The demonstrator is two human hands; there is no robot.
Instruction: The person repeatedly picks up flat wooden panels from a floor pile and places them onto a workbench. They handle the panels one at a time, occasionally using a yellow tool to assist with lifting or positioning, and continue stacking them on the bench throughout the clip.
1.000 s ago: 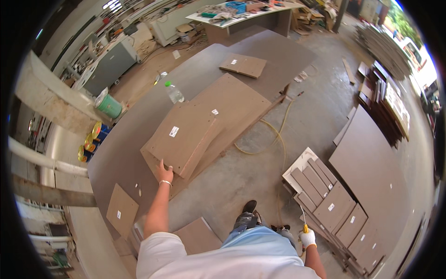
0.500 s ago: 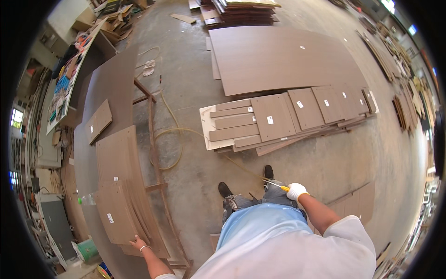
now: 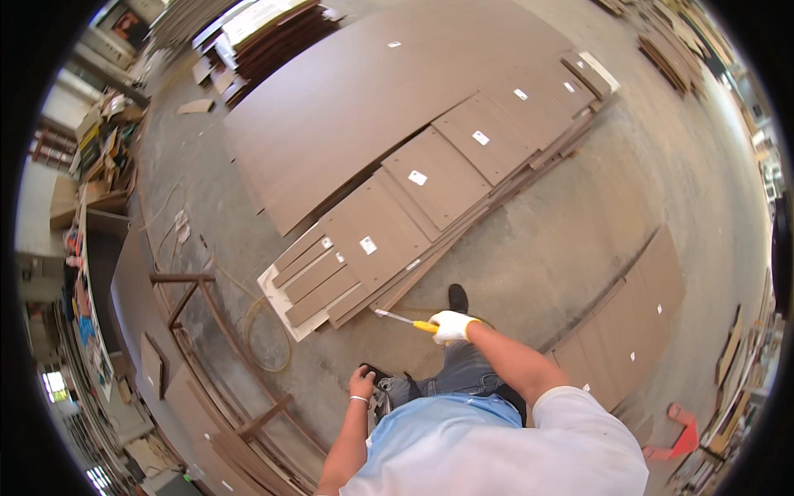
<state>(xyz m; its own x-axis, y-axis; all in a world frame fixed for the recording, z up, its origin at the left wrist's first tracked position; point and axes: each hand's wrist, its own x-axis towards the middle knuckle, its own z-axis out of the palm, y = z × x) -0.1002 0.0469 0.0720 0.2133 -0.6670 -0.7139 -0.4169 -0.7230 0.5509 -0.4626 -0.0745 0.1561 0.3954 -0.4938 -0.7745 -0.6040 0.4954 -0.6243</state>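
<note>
In the near middle, just ahead of a pale shirt, the left hand hangs beside the leg, its fingers drawn in narrow; whether it holds anything, I cannot tell. Slightly farther and to the right, the right hand, in a white glove, is closed around the grip of a yellow-handled tool. The tool is over the floor, its long axis running mostly left to right, its slim shaft pointing left and a little far, toward the near edge of a row of brown panels. At the left stands a brown metal frame, and a yellowish hose loops just past it. The row slants from near left to far right, over a white board that shows at its left end. Beyond lies a large brown sheet, and at far left, a stack of dark boards.
</note>
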